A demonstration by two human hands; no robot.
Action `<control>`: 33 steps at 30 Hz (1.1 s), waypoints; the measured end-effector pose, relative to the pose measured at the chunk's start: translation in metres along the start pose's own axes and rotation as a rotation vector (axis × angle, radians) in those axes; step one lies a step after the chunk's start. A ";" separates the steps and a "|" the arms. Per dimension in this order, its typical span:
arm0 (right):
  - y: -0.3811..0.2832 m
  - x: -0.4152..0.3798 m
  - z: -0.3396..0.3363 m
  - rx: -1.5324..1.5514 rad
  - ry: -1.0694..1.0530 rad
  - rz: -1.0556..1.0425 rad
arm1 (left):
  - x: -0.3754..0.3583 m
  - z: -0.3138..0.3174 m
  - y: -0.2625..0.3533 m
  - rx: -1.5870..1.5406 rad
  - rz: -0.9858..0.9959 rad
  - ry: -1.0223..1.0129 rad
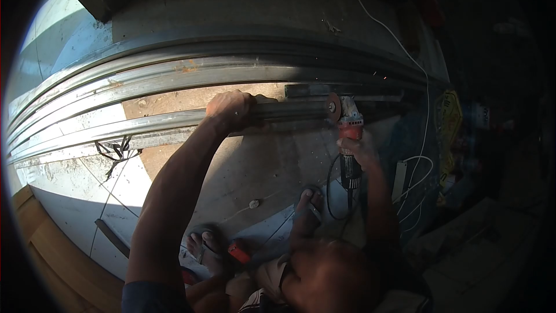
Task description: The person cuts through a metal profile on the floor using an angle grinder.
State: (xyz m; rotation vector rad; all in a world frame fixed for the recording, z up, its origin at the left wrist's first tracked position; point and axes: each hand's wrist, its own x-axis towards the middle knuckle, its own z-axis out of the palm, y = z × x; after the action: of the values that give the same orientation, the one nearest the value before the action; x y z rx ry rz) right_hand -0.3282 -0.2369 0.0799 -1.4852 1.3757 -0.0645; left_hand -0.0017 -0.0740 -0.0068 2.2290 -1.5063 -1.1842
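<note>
My left hand [230, 108] is closed round a long metal bar [168, 120], the nearest of several that run across the view. In my right hand [360, 149] is a red and black angle grinder [351, 133], held by its body. The grinder's reddish disc [334, 107] is at the bar's darker right part, to the right of my left hand; whether the two touch I cannot tell. A short dark metal piece [307, 90] lies just behind the disc.
More long metal bars [191, 69] lie beyond. Black straps [119, 149] hang at the left. My sandalled feet [205, 246] are below, near a red object [238, 252]. A white cable [427, 104] runs down the right side, beside a yellow item [450, 119]. Wood [58, 255] stands lower left.
</note>
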 end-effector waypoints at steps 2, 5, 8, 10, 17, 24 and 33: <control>-0.003 -0.001 0.000 -0.001 -0.006 0.001 | 0.000 0.000 0.000 0.001 0.002 0.000; -0.005 -0.002 0.000 -0.028 -0.007 -0.013 | 0.001 -0.001 0.000 0.010 0.013 -0.012; -0.002 0.001 -0.001 -0.022 -0.011 -0.018 | 0.001 -0.001 0.000 0.020 0.020 -0.013; 0.002 0.001 -0.002 -0.022 0.001 -0.041 | 0.001 0.000 0.000 0.024 0.020 -0.006; 0.015 -0.011 0.000 0.152 0.010 -0.114 | 0.011 0.017 -0.014 0.041 0.040 0.071; 0.042 -0.030 -0.008 0.415 0.081 -0.096 | 0.001 -0.002 0.005 0.028 0.128 0.048; 0.074 -0.057 -0.047 0.519 0.049 -0.149 | 0.032 -0.055 0.014 -0.299 -0.111 -0.542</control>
State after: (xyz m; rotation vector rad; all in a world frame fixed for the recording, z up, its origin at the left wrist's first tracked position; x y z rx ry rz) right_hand -0.4289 -0.2077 0.0822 -1.1463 1.1688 -0.5171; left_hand 0.0331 -0.1215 0.0214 1.9002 -1.2544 -2.0193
